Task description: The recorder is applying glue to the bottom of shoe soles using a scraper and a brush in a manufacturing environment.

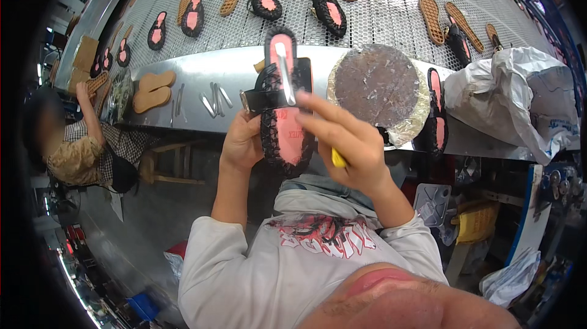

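Sandal in hand: a black woven sandal (290, 133) with a pink insole and a wide strap, held up at the centre of the frame, in front of the metal ledge (202, 63).
Left hand: the left hand (241, 139) is closed round the sandal's left side.
Right hand: the right hand (354, 149), blurred, folds its lower fingers round a yellow piece (337, 158); its first two fingers stretch to a shiny metal strip (284, 75) over the insole, and I cannot tell whether they pinch it.
Ledge, left of centre: tan soles (151, 100) and loose metal tools (214, 100).
Ledge, right of centre: a round brown slab (379, 84), then a crumpled white sack (507, 94).
Top of frame: more sandals and soles on grey mesh (379, 17).
Far left: another person (79, 161) handles a sole.
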{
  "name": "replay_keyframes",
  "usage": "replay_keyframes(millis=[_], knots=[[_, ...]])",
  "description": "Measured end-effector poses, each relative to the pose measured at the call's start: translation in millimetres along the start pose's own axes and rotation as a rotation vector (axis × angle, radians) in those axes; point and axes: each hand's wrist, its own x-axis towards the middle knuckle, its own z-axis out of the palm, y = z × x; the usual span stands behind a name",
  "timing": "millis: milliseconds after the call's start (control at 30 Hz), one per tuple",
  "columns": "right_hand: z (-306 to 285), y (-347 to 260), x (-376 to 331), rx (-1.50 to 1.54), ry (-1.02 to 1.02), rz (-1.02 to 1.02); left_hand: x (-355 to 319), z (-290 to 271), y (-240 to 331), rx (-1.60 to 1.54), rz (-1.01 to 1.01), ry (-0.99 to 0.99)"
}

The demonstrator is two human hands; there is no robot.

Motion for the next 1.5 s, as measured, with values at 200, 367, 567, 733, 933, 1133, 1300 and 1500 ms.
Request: replay_keyframes(millis=[200, 367, 567, 733, 933, 1133, 1300, 1500], knots=[[-20.3, -6.8, -41.9, 0.086, -0.077, 0.004, 3.4, -13.9, 2.3, 0.029, -0.034, 0.202], [-23.7, -2.0, -89.2, 0.124, -0.134, 0.229, 35.3, -5.5, 19.2, -0.037, -0.034, 0.231], [-36.6, 3.7, -128.1, -0.004, -0.153, 0.378, 176.2, 14.6, 31.7, 0.194, -0.132, 0.081], [-56.8, 6.0, -150.4, -0.111, -0.113, 0.496, 309.3, 48.8, -23.2, 0.477, -0.232, 0.172], [-73.3, -7.2, -180.1, -0.272, -0.076, 0.680, 416.6, 66.8, -105.7, 0.472, -0.447, 0.211], [-72.2, -17.5, -197.0, -0.374, -0.046, 0.864, 431.5, 51.7, -149.8, 0.795, -0.570, 0.260], [-56.3, -12.1, -188.5, -0.394, -0.116, 0.855, 409.0, 51.1, -109.7, 1.185, -0.454, 0.054], [-42.8, -29.3, -174.9, -0.487, -0.194, 0.890, 386.7, 34.0, -23.8, 1.291, 0.047, -0.079]])
